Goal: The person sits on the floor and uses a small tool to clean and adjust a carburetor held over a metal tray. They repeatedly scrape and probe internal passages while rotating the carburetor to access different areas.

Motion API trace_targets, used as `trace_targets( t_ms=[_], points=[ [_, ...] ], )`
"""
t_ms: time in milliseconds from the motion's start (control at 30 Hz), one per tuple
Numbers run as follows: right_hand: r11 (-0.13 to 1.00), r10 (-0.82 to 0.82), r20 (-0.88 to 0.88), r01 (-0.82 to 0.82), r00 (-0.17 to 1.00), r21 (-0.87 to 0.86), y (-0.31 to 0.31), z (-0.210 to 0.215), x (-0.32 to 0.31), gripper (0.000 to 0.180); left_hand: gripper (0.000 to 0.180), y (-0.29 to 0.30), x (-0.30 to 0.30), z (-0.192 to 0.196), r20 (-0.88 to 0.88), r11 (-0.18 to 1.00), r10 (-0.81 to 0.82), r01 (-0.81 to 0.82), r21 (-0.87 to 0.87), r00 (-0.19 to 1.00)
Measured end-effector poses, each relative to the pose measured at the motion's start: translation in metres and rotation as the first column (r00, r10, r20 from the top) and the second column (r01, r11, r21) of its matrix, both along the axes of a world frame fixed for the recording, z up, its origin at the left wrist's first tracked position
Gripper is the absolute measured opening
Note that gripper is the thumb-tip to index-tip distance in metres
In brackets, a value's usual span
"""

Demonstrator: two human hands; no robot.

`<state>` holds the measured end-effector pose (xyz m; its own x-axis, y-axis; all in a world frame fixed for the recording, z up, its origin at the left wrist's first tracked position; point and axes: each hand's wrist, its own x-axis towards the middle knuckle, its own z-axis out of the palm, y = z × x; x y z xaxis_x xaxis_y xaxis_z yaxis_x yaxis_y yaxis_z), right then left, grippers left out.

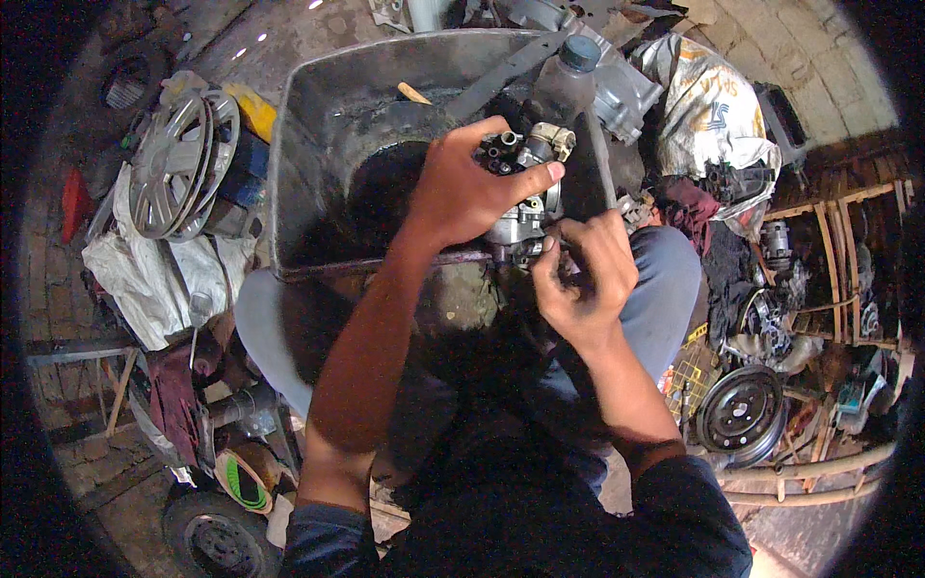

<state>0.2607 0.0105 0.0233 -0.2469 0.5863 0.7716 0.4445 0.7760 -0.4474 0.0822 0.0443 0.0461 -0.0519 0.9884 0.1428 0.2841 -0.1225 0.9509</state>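
Note:
My left hand (462,188) is wrapped round a carburetor (520,229), a grey metal body with several ports and fittings, and holds it over the near right part of a dark basin (289,193). The thumb lies across its upper side. At the carburetor's lower right end, my right hand (590,275) is closed, with thumb and forefinger pinched against it. Whether a small part is between those fingertips is hidden. Just beyond the carburetor stands a clear plastic bottle (566,87) with a dark cap, inside the basin's far right corner.
A flat grey bar (501,75) slants across the basin's far side, near a yellowish sliver (414,93). Silver wheel covers (173,169) lie at left. To the right are a metal housing (617,91), a white sack (713,106), and a black wheel rim (740,416).

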Motion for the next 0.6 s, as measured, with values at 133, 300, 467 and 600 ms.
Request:
trace_targets(
  t_ms=[133,300,467,600],
  points=[
    [0.999,-0.034,-0.011,0.034,0.999,0.018,0.0022,0.001,-0.0023,0.022,0.04,0.0023,-0.0035,-0.0059,-0.001,1.0,0.004,-0.004,0.026,1.0],
    [1.0,0.008,-0.009,-0.008,1.0,0.016,0.0041,-0.0017,0.0011,0.022,0.04,0.0034,-0.0027,-0.0045,-0.04,1.0,-0.001,0.002,0.012,0.999],
    [1.0,0.008,-0.03,-0.008,1.0,0.016,0.0041,-0.0002,-0.0002,0.022,0.039,0.0018,-0.0015,-0.0061,-0.001,1.0,0.009,-0.009,0.025,1.0],
    [1.0,-0.012,-0.005,0.012,1.0,-0.004,0.0023,0.0009,0.0016,0.023,0.039,0.0007,-0.0007,-0.0018,0.021,1.0,-0.013,0.013,0.008,1.0]
  ],
)
